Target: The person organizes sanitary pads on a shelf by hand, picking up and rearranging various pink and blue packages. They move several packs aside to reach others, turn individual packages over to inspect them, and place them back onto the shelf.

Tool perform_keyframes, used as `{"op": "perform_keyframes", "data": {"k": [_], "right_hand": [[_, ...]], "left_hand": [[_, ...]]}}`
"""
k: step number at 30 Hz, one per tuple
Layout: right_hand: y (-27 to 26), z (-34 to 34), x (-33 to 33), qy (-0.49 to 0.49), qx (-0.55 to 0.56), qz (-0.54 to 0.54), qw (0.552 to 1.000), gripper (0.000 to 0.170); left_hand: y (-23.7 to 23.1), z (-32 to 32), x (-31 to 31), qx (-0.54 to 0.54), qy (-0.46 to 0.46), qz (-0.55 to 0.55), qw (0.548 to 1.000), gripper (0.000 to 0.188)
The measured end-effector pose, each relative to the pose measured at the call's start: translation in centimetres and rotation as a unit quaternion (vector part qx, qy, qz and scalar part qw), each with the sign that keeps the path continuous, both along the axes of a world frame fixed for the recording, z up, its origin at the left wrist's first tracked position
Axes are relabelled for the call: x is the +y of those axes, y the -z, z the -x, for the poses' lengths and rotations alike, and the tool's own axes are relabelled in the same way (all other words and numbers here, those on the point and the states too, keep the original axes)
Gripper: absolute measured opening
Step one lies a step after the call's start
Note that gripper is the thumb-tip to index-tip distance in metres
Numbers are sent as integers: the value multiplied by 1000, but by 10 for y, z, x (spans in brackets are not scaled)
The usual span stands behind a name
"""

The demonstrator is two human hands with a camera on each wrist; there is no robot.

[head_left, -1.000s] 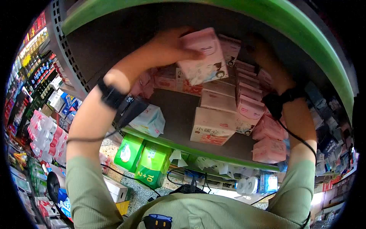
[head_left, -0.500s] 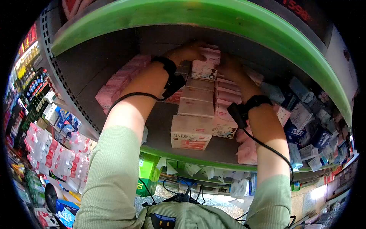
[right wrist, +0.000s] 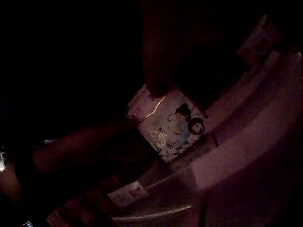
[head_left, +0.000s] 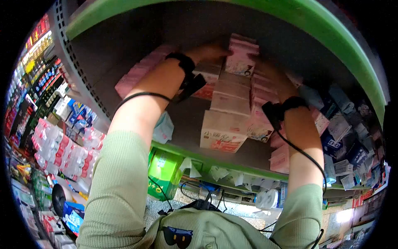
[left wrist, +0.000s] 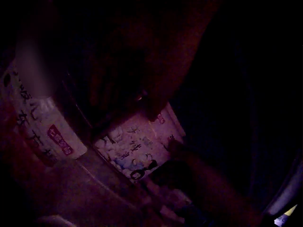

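Deep in the shelf, a pink printed pack with a cartoon figure on its front stands at the back end of a row of boxes. My left hand holds it from the left side, with a fingertip on its face. From the other side my right hand grips it, its thumb over the front edge. The left wrist view, very dark, shows the pack between both hands. In the right wrist view the pack has the right hand above it.
A row of pale boxes runs toward the shelf's front. Beside it stand pink packs, with another pink row at left. A white-blue pack lies near the green front edge. Blue packs crowd the right.
The pink pack, earlier raised and tilted in the left hand, went to the back of the row and stands upright there. The right hand came in to its right side.
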State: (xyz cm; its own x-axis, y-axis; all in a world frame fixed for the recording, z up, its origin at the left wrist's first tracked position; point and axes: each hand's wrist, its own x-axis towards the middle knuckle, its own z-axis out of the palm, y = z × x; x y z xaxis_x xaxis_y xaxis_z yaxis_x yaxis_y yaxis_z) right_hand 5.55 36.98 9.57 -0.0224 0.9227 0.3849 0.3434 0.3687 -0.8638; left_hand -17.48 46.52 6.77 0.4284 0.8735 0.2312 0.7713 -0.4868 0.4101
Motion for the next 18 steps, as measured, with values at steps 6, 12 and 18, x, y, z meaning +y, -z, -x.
{"op": "perform_keyframes", "data": {"k": [6,12,18], "right_hand": [[-10,-19,19,-9,-243,31,969,73],[-6,-22,24,49,-307,-11,950,72],[-28,-83,-41,15,-326,-21,945,55]], "left_hand": [[-41,-6,-76,-92,-31,53,994,55],[-51,-6,-115,-90,44,-7,995,51],[-49,28,-122,-46,148,-45,987,48]]}}
